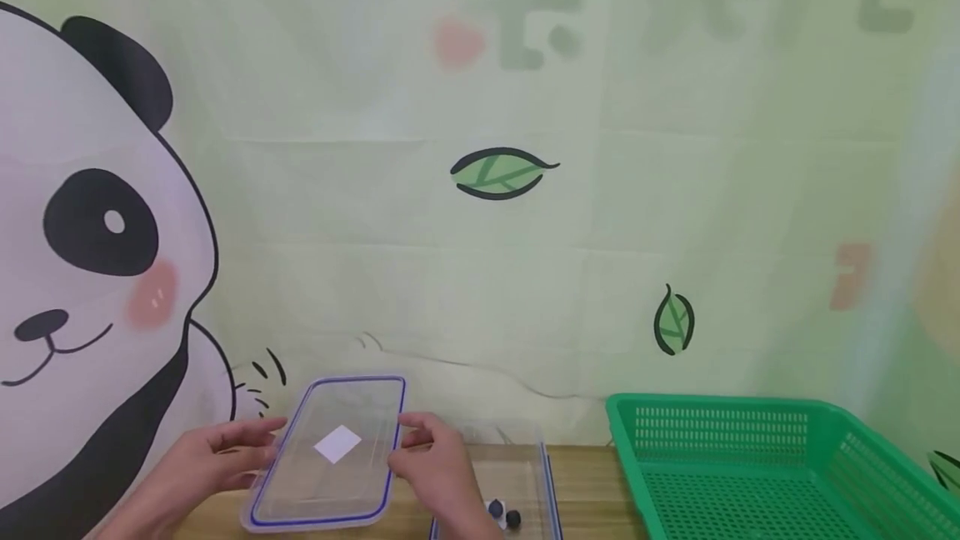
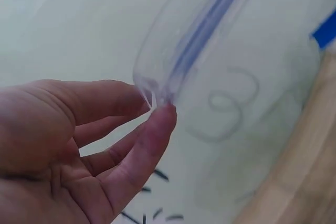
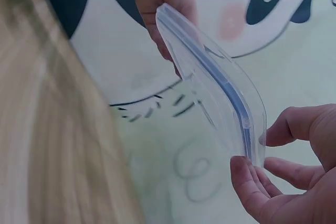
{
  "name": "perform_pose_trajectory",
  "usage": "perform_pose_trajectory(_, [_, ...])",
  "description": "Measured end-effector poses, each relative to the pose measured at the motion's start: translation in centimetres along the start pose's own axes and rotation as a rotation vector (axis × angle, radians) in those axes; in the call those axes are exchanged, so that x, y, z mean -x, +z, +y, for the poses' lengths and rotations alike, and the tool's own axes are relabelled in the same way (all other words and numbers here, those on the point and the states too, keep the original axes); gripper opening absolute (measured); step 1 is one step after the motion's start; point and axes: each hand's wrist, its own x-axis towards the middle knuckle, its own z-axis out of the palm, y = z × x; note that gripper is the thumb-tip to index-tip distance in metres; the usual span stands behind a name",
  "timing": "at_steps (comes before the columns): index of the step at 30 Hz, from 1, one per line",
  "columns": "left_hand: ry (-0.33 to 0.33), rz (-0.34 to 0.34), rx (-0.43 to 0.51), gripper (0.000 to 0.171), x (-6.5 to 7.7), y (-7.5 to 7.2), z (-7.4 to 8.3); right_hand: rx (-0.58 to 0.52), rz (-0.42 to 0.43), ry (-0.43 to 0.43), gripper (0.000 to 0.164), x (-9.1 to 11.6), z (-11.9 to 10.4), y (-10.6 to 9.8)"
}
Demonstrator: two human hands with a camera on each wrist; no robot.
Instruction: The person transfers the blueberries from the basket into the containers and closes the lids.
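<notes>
A clear plastic lid [image 1: 322, 486] with a blue seal and a white label [image 1: 337, 444] is held up, tilted, between both hands. My left hand [image 1: 217, 461] pinches its left edge; in the left wrist view the thumb and fingertips [image 2: 167, 116] meet at the lid's rim [image 2: 184, 61]. My right hand [image 1: 438, 461] grips the opposite edge, its fingers [image 3: 244, 174] and thumb on either side of the lid [image 3: 226, 93]. Behind the right hand stands a clear plastic container [image 1: 517, 473] with small dark round things [image 1: 513, 518] inside, partly hidden by that wrist.
A green plastic basket [image 1: 720, 494] with perforated walls stands at the right. Between it and the container shows the wooden table [image 1: 588, 490]. A cloth backdrop [image 1: 360, 190] printed with a panda and leaves hangs directly behind.
</notes>
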Motion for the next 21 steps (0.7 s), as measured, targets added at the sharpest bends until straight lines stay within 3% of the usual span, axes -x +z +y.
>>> perform_pose_trajectory(8, [0.055,-0.007,0.104,0.062,0.3,3.3,2.9,0.022,0.022,0.032,0.046,-0.1,-1.5,-4.7])
perform_pose_trajectory(14, [0.076,-0.015,0.185,0.055,0.1,6.4,3.8,0.055,0.029,-0.008,0.045,-0.1,-1.8,-7.8])
perform_pose_trajectory(21, [0.176,-0.051,0.293,0.053,-0.5,9.8,5.2,0.184,0.082,0.033,0.044,-0.1,-2.3,-11.3])
